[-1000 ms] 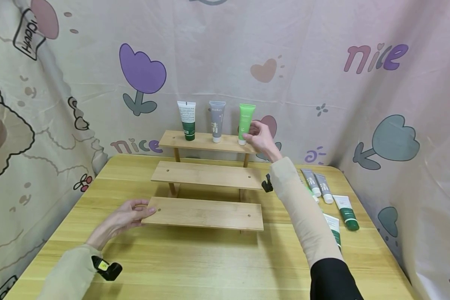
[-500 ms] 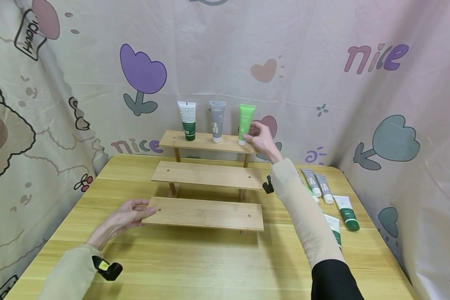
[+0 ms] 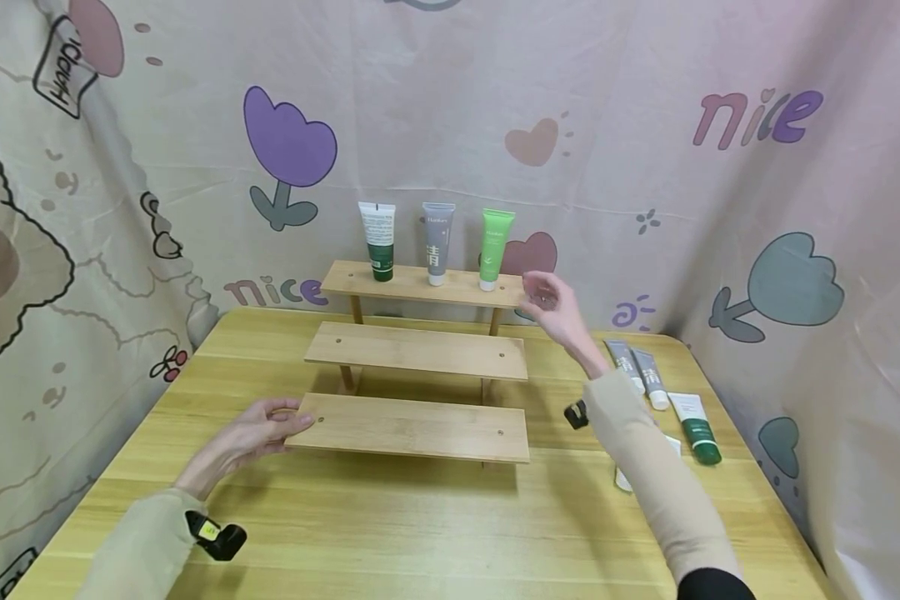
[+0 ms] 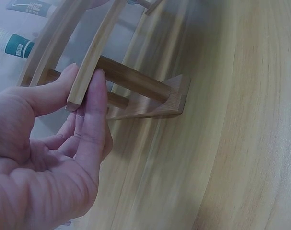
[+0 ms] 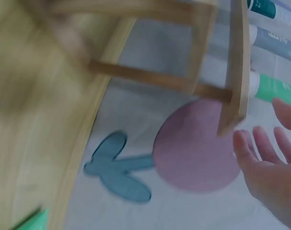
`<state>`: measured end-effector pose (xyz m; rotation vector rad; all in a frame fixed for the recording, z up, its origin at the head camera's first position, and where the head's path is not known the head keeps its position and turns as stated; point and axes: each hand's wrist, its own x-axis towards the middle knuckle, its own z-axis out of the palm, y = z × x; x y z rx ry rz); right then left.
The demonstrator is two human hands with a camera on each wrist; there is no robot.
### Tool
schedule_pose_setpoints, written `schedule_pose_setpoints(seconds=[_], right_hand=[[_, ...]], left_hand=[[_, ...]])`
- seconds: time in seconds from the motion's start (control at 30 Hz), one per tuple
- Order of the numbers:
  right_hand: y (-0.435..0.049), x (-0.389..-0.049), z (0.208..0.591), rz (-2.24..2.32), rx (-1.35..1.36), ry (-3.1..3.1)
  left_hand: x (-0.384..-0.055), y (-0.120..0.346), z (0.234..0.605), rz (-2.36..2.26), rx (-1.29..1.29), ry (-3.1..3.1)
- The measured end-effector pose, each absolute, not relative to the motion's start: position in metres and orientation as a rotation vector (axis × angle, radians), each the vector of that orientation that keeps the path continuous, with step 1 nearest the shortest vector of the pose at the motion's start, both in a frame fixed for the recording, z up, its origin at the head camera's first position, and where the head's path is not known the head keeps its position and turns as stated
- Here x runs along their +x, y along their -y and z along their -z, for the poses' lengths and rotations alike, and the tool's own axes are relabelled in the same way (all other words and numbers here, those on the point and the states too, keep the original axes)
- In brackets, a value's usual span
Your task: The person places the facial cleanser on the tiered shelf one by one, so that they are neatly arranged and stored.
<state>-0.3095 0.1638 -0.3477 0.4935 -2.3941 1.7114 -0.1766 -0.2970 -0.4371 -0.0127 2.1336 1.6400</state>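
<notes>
A three-step wooden display rack [image 3: 416, 346] stands on the table. My left hand [image 3: 251, 437] pinches the left end of its lowest board [image 3: 412, 427] between thumb and fingers, as the left wrist view [image 4: 83, 76] confirms. Upright on the top board are a white and dark green tube [image 3: 380, 237], a grey tube [image 3: 438, 242] and a light green tube [image 3: 497, 246]. Just off the top board's right end is my right hand [image 3: 557, 312], its fingers loosely bent around nothing. In the right wrist view a gap separates those fingers from the light green tube [image 5: 275, 90].
More tubes lie at the table's right side: two grey ones [image 3: 651, 379], a white and green one [image 3: 694, 429], and others partly hidden by my right sleeve [image 3: 656, 467]. A printed curtain [image 3: 607, 167] hangs behind the wooden table [image 3: 345, 533].
My right hand has let go of the light green tube and moved right and down, away from it. The tube stays standing on the top board. My left hand keeps its hold.
</notes>
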Motion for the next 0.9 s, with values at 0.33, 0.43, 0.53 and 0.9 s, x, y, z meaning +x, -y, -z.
schedule_pose_setpoints(seconds=[0.33, 0.43, 0.53, 0.9], right_hand=[[-0.253, -0.254, 0.407, -1.473, 0.433, 2.596], [-0.273, -0.243, 0.425, -1.372, 0.408, 2.672], [-0.289, -0.237, 0.438, -1.3, 0.369, 2.751], [-0.316, -0.232, 0.456, -1.094, 0.173, 2.964]], left_hand=[[-0.177, 0.298, 0.44, -1.662, 0.041, -2.1], [-0.177, 0.299, 0.439, -1.663, 0.034, -2.102], [-0.177, 0.299, 0.44, -1.664, 0.032, -2.104], [-0.176, 0.298, 0.439, -1.665, 0.01, -2.107]])
